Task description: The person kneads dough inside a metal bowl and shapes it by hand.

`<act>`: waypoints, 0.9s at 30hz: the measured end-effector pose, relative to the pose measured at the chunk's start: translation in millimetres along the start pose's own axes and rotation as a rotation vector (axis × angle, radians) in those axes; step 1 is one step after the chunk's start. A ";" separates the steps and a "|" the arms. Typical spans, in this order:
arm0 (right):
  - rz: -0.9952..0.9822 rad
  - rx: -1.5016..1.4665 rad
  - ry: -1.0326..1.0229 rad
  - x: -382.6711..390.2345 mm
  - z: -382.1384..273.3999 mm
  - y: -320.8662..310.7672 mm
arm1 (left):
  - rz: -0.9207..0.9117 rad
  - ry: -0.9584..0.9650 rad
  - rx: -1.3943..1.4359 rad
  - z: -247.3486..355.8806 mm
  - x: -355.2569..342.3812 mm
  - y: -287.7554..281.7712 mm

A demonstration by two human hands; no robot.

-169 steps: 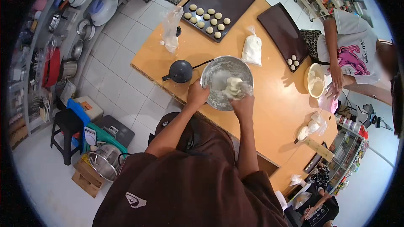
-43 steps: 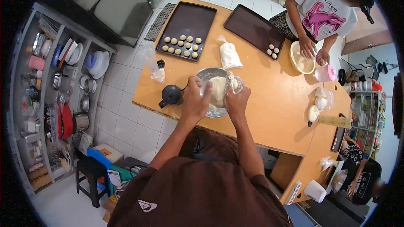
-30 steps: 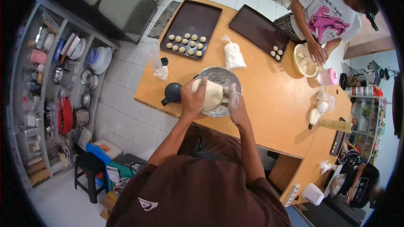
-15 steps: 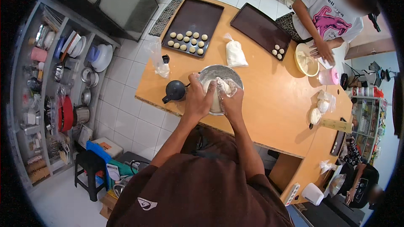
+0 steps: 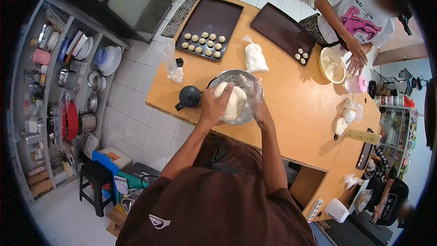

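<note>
My left hand (image 5: 214, 105) grips a large pale dough ball (image 5: 234, 105) in the left part of a floury steel bowl (image 5: 250, 84). My right hand (image 5: 258, 102), dusted white, is at the bowl's right side with fingers stretched out, apart from the dough. Left of the bowl is a black round-bodied container with a handle (image 5: 190, 95); beyond it stands a bag of white powder (image 5: 256, 57).
On the wooden table (image 5: 296, 123) are trays with small dough balls (image 5: 205, 23) (image 5: 280, 27), a yellow bowl (image 5: 324, 64) and a pink-lidded container (image 5: 357, 83). A co-worker (image 5: 353, 18) works at the upper right, another (image 5: 389, 200) at lower right. Shelves (image 5: 68, 64) stand left.
Both hands were bunched together on the dough half a second ago; now my right hand has drawn rightward with straightened fingers, and the dough shows more fully in my left hand.
</note>
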State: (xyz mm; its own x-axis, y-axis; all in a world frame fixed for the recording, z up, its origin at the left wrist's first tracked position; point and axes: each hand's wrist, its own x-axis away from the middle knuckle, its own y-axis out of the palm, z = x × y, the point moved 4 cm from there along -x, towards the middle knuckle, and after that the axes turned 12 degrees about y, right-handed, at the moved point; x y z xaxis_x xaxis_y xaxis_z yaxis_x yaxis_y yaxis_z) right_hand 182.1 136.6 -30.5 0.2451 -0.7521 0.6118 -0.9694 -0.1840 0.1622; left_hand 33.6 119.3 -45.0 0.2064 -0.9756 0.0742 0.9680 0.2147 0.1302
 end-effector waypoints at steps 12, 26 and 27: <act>0.369 -0.046 -0.208 -19.7 17.3 1.7 | -0.161 -0.008 -0.750 -2.5 -9.4 -0.6; 0.304 0.363 -0.275 -26.4 72.4 -28.5 | 0.152 -0.041 0.125 -15.2 2.5 10.0; 0.343 0.584 -0.399 -24.5 76.5 -27.0 | 0.207 0.054 0.011 -15.9 1.1 5.6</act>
State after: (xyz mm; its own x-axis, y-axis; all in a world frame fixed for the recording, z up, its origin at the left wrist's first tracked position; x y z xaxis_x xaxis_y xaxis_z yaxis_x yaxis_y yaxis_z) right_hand 201.6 111.6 -109.0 0.0163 -0.9772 0.2117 -0.8656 -0.1197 -0.4863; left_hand 41.5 118.7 -59.9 0.4083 -0.9116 0.0471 0.9026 0.4109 0.1285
